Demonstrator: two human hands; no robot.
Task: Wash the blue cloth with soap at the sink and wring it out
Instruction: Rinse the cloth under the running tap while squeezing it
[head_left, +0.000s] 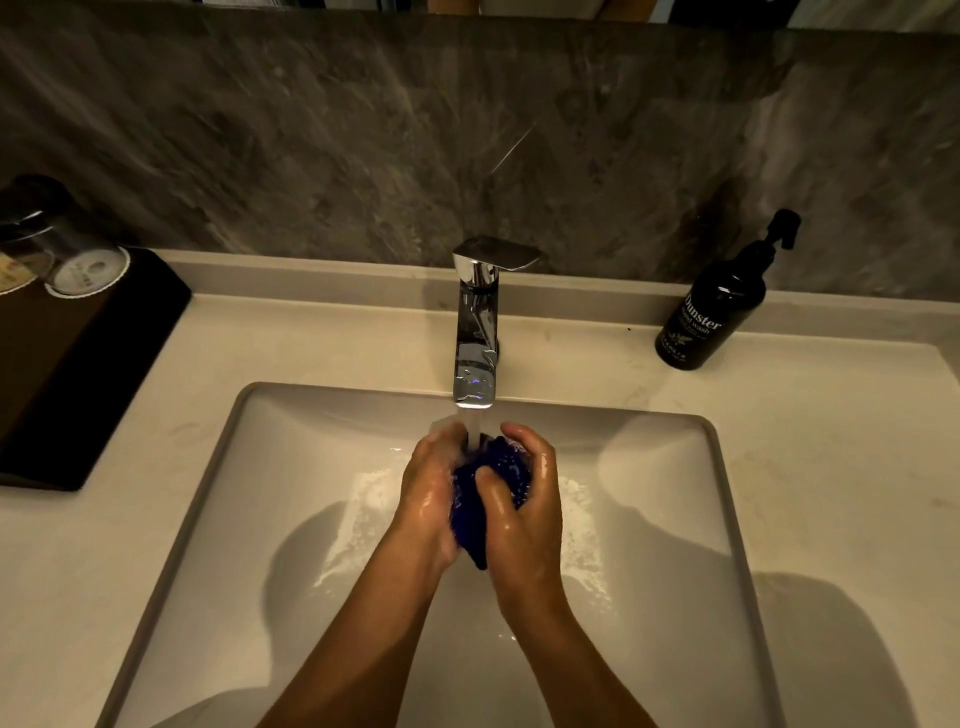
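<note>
My left hand (428, 491) and right hand (522, 499) both curl round the bunched, wet blue cloth (491, 486), squeezing it between them over the white rectangular sink (670, 519). Water runs onto it from the chrome faucet (475, 322) directly above. A black pump bottle of hand wash (714, 312) stands on the pale counter (831, 467) at right; a dark tray (78, 364) with upturned glasses (85, 260) sits left.

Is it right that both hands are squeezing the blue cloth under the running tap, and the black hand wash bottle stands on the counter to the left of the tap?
Not quite. The hand wash bottle stands to the right of the tap, not the left, as the head view shows. The rest holds: the left hand and right hand squeeze the blue cloth under running water.
</note>
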